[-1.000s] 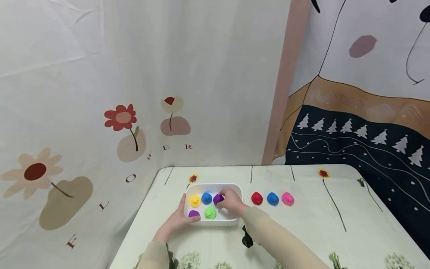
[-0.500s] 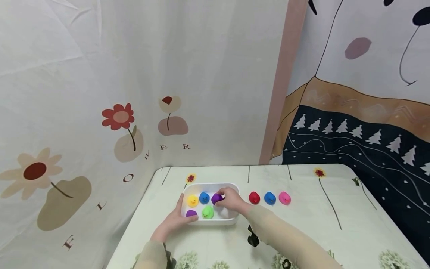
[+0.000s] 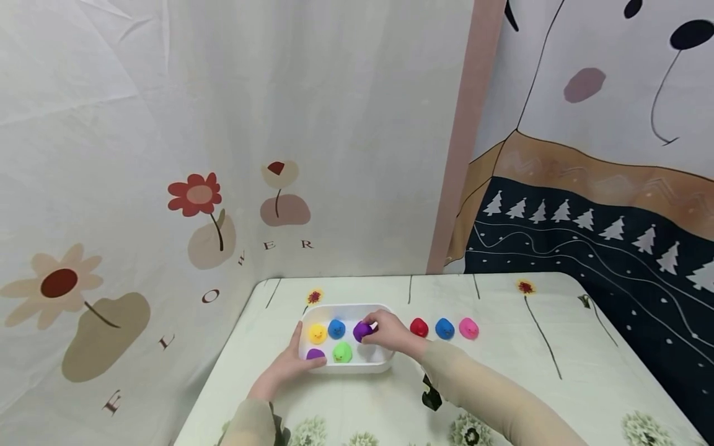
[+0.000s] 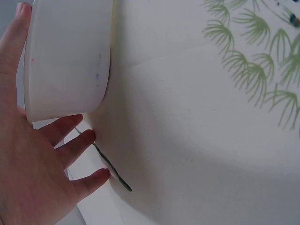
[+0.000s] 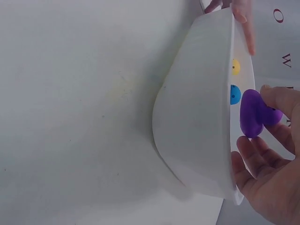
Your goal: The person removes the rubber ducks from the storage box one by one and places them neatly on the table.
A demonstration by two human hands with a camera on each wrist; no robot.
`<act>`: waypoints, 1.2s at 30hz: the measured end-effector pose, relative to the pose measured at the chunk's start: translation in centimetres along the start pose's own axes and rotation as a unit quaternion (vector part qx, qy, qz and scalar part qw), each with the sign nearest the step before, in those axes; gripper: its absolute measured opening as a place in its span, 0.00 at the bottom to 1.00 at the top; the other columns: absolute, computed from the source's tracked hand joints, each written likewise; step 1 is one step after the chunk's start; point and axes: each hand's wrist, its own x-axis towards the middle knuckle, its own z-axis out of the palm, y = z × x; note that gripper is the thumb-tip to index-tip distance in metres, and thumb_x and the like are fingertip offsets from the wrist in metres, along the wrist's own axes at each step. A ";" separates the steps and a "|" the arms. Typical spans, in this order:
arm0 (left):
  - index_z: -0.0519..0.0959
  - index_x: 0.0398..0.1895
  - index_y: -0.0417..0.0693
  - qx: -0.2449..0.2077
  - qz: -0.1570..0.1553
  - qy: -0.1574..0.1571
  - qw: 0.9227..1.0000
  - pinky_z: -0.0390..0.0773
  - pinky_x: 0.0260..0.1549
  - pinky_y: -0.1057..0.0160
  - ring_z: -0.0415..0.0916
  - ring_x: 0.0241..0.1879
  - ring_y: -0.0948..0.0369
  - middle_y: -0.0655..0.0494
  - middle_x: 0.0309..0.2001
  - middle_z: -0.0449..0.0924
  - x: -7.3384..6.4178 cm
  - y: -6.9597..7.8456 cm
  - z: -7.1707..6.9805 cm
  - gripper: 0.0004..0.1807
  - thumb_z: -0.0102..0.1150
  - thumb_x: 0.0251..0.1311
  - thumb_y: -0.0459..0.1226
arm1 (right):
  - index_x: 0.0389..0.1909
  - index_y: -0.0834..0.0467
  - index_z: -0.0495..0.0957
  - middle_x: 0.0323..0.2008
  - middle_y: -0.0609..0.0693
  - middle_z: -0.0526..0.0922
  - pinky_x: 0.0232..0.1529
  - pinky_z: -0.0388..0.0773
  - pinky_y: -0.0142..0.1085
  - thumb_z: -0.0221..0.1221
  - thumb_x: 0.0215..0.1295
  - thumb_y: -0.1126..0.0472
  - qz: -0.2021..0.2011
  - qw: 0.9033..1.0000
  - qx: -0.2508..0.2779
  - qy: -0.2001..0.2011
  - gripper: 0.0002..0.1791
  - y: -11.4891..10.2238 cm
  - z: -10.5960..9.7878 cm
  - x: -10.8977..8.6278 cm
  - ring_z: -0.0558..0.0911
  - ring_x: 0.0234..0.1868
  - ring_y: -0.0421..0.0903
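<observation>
A purple toy duck (image 5: 251,114), pinched between the thumb and fingers of the right hand (image 3: 387,332), is in or just above the right part of the white tray (image 3: 351,370); its underside is hidden. The small hold on a rounded body could let it slip and bump the green duck (image 3: 343,352), near left. The left hand (image 3: 286,365) has fingers spread at the tray's left end, so a knock on the right rim might shift the tray.
</observation>
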 end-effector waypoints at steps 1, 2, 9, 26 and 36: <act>0.32 0.78 0.52 0.000 0.000 0.000 1.000 0.52 0.61 0.30 0.47 0.69 0.32 0.32 0.73 0.46 0.0 0.0 0.0 0.65 0.69 0.51 0.56 | 0.45 0.61 0.82 0.40 0.48 0.80 0.45 0.79 0.38 0.71 0.52 0.63 0.005 1.000 0.002 -0.002 0.18 0.0 -0.1 -0.1 0.79 0.39 0.43; 0.31 0.78 0.52 -0.001 0.000 0.000 1.000 0.51 0.61 0.29 0.47 0.69 0.32 0.32 0.73 0.46 -0.1 0.0 0.0 0.65 0.69 0.51 0.55 | 0.45 0.61 0.82 0.40 0.48 0.80 0.44 0.79 0.38 0.71 0.52 0.62 0.006 1.000 0.004 -0.003 0.18 0.0 -0.2 -0.2 0.80 0.38 0.43; 0.31 0.78 0.52 -0.003 0.000 -0.003 1.000 0.51 0.61 0.29 0.46 0.70 0.32 0.33 0.74 0.45 0.0 0.0 0.0 0.65 0.69 0.51 0.55 | 0.48 0.59 0.81 0.42 0.48 0.80 0.42 0.81 0.37 0.71 0.54 0.62 0.032 0.999 0.020 -0.008 0.19 0.3 -1.3 -0.8 0.79 0.38 0.44; 0.31 0.78 0.52 0.012 -0.001 -0.004 1.000 0.53 0.61 0.30 0.48 0.69 0.32 0.32 0.73 0.46 0.6 -0.5 0.1 0.66 0.69 0.49 0.57 | 0.45 0.60 0.82 0.45 0.53 0.79 0.34 0.81 0.35 0.73 0.52 0.62 0.019 1.000 0.016 0.018 0.19 1.0 -5.8 -2.7 0.79 0.39 0.46; 0.30 0.78 0.53 0.007 -0.003 -0.008 1.000 0.50 0.62 0.30 0.45 0.70 0.32 0.33 0.74 0.44 0.6 -0.5 0.0 0.66 0.69 0.50 0.58 | 0.46 0.59 0.81 0.44 0.51 0.78 0.34 0.81 0.35 0.73 0.51 0.61 0.075 0.996 0.043 0.035 0.20 2.2 -8.1 -3.7 0.78 0.40 0.47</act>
